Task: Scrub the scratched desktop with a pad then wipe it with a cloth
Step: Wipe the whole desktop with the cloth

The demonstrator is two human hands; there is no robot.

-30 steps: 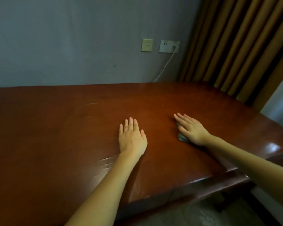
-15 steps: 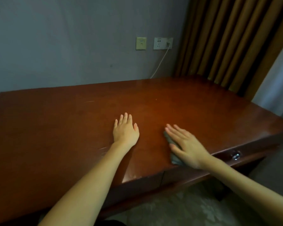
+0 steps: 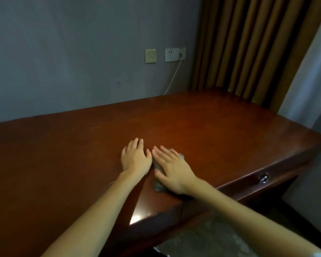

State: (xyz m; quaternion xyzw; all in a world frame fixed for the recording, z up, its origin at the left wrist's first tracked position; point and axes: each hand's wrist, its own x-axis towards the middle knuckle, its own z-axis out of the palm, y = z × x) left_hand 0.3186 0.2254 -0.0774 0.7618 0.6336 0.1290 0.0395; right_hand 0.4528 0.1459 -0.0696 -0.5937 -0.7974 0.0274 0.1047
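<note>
grey wall (image 3: 63,52) | sockets (image 3: 175,54) | white cable (image 3: 172,78) | brown curtain (image 3: 248,43)

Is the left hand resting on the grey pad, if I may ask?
No, the right hand covers the pad; the left hand lies flat on bare desktop.

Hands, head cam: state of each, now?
Left hand: open, flat on the desktop, holding nothing.
Right hand: open, straight fingers pressing the grey pad onto the desktop.

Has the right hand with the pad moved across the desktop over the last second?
Yes. The right hand, pressing the pad, has slid left and toward the desk's near edge, ending beside the left hand.
</note>
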